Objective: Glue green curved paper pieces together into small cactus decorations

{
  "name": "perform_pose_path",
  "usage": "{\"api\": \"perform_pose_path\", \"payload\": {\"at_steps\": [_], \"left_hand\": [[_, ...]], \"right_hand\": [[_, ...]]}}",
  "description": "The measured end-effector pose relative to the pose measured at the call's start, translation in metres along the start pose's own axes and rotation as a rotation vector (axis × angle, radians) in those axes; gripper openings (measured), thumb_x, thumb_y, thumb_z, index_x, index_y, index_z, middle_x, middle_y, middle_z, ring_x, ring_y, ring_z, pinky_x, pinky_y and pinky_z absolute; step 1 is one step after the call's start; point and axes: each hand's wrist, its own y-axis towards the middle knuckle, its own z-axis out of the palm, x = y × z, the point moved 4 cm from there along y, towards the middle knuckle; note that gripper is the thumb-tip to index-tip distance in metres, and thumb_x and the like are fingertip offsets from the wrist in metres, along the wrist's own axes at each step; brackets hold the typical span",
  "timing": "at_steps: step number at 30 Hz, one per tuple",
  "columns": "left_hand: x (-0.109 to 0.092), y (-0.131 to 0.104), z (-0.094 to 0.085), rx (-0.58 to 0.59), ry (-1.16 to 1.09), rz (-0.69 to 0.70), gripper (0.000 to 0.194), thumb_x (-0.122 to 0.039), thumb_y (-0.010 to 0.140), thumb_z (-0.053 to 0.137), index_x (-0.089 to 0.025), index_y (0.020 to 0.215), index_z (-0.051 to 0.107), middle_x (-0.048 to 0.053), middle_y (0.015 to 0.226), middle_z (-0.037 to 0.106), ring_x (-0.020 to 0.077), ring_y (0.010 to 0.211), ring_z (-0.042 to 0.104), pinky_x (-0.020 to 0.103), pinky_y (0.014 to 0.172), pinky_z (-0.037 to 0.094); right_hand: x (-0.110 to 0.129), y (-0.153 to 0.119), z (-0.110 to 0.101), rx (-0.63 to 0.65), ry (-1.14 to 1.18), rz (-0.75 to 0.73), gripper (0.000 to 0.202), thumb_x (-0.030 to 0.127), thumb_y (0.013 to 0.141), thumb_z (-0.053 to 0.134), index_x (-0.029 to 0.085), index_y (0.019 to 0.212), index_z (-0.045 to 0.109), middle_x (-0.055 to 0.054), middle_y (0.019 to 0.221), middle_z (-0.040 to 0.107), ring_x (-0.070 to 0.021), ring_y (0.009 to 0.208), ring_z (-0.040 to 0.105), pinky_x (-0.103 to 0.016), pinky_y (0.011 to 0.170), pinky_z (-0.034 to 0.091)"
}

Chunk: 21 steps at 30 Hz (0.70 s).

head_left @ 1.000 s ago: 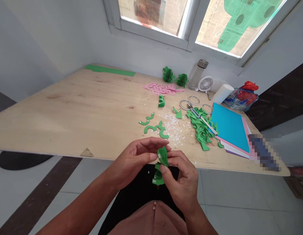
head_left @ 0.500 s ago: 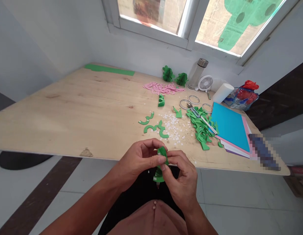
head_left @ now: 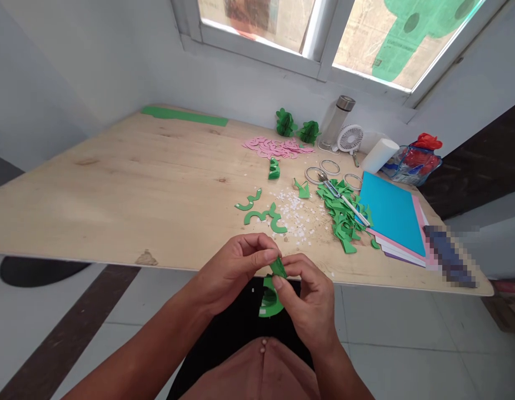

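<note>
Green scalloped paper cutouts (head_left: 270,304), several layers together, hang between my hands just in front of the table edge; a small white patch shows on the lowest one. My left hand (head_left: 240,269) pinches the top of the green paper between thumb and fingers. From the other side my right hand (head_left: 308,297) grips the same paper, its thumb pressed on the front. Part of the paper is hidden behind the fingers. On the table beyond lie loose wavy green cutouts (head_left: 278,223), a small green paper stack (head_left: 274,169) and white paper bits (head_left: 296,214).
Green scraps (head_left: 343,219) lie at right under a white-handled tool (head_left: 353,210). Near them are tape rolls (head_left: 314,175), blue paper (head_left: 393,214), a white fan (head_left: 349,138) and a bottle (head_left: 336,122). Pink scraps (head_left: 274,149) and green paper balls (head_left: 285,123) sit farther back.
The green paper in my hands has opened out, its lower cutout hanging lower and showing more of its curve. My left fingers have shifted slightly along the top. The table items look unmoved.
</note>
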Motion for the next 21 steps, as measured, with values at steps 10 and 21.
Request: {"api": "perform_pose_path", "payload": {"at_steps": [10, 21], "left_hand": [[0.01, 0.003, -0.004, -0.061, -0.019, -0.023, 0.023, -0.036, 0.071, 0.075, -0.016, 0.078, 0.07, 0.002, 0.073, 0.063, 0.0143, 0.071, 0.054, 0.025, 0.068, 0.042], [0.026, -0.012, -0.007, -0.084, 0.131, 0.008, 0.021, -0.026, 0.074, 0.075, -0.019, 0.091, 0.065, 0.0, 0.086, 0.065, 0.0131, 0.083, 0.057, 0.023, 0.075, 0.046]], "right_hand": [[-0.016, 0.002, 0.0, 0.043, 0.086, 0.119, 0.007, 0.016, 0.076, 0.063, 0.02, 0.072, 0.067, -0.004, 0.079, 0.068, -0.019, 0.078, 0.062, -0.031, 0.071, 0.047], [-0.033, 0.002, -0.001, -0.056, 0.198, 0.231, 0.007, 0.022, 0.078, 0.064, 0.018, 0.074, 0.068, -0.004, 0.08, 0.067, -0.0197, 0.08, 0.062, -0.033, 0.076, 0.047]]}}
